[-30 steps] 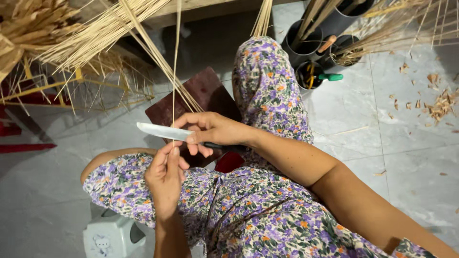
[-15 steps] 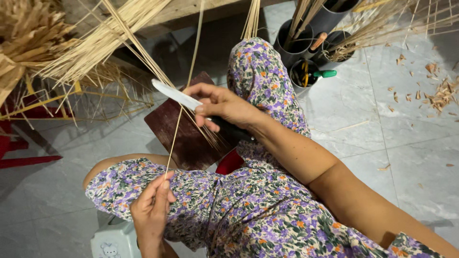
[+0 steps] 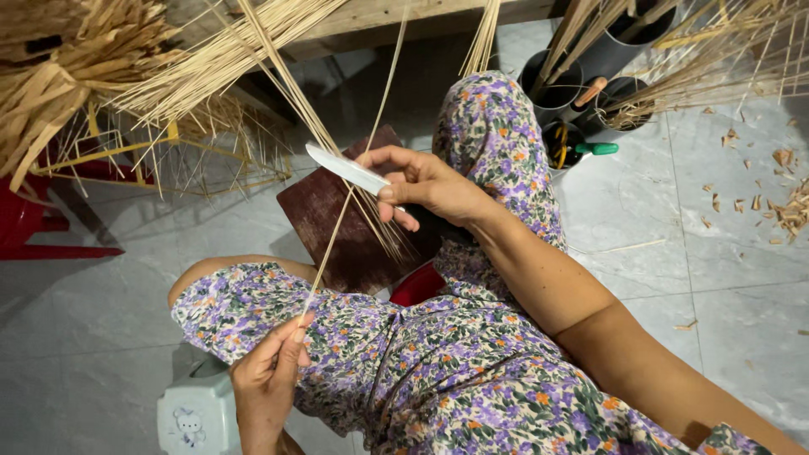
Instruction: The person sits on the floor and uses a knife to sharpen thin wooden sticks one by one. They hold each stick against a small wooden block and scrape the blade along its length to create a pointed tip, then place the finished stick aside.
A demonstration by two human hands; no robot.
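Over the dark brown wooden board [image 3: 324, 227], the right hand [image 3: 425, 181] grips a pale flat-bladed knife [image 3: 345, 168]; the left hand [image 3: 270, 379] pinches 1 thin straw-coloured bamboo strip [image 3: 341, 223].

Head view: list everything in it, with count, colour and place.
Knife: one, pale blade, in right hand, centre.
Thin strip: one, tan, pinched by left hand, crossing the blade.
Board: one, dark brown, under the strip.
Strip bundles: several, straw-coloured, top left.
Tubes: about three, dark grey, top right, holding strips and tools.
Shavings: scattered, tan, right floor.
Stool: one, pale, bottom left.
Left hand: bottom.
Right hand: centre.
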